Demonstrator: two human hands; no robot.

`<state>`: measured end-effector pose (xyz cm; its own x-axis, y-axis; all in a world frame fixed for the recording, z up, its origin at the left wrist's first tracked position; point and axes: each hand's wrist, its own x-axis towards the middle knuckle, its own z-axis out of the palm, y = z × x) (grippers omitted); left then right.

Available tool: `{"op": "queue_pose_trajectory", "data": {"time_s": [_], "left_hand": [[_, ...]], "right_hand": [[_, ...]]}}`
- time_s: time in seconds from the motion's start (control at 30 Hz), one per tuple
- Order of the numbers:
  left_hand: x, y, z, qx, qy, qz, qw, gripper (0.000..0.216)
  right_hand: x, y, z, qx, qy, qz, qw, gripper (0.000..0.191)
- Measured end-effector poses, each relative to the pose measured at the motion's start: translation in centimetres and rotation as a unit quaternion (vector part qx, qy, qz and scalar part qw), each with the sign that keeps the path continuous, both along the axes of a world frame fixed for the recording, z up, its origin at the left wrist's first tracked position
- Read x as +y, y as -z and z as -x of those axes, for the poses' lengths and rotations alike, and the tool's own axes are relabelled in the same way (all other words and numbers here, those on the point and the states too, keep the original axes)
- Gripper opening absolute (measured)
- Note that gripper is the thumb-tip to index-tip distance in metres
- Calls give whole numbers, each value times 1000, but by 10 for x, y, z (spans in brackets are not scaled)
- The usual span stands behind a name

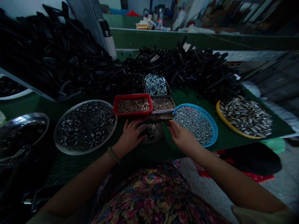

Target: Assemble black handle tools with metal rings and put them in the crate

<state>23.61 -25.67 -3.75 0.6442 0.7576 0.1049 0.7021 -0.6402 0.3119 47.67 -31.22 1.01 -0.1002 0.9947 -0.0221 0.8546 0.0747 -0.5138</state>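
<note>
In the head view, a long dark part [161, 117] is held level just in front of the small bins. My left hand [129, 137], with a beaded bracelet at the wrist, is closed on its left end. My right hand [181, 133] pinches it near the right end; some of those fingers are hidden. Beneath the part, close to my left fingertips, is a small black piece [149, 133] with a shiny metal bit; I cannot tell whether it is attached. A red tray [114, 107] of thin copper-coloured pins or rivets stands right behind my left hand.
A blue tray [216, 132] of small metal nuts lies beside my right forearm. Farther right is a yellow tray [220, 115] of metal sleeves. Left stands a round tray [57, 141] of black rings. Behind are bolts [156, 84] and heaped black parts [187, 65]; a bottle [110, 45] stands back left.
</note>
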Motion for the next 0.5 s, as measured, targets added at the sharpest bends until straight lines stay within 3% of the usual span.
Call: {"op": "queue_pose_trajectory", "data": {"time_s": [0.07,0.2,0.33,0.4,0.5], "left_hand": [[1,2,0,-11,-1,4,1000,45],[3,8,2,-60,-23,20,998,56],[3,6,2,-79,-38,30,996,66],[-1,3,1,-41,-18,7,999,57],[-8,2,-3,33,21,-19,999,48]], "right_hand": [[4,0,3,-9,-16,24,1000,37],[7,-4,22,8,-45,-9,999,39],[9,-3,26,-8,-70,35,997,39],[6,4,7,-21,-28,15,999,38],[-6,20,-39,-99,92,-34,990,39]]}}
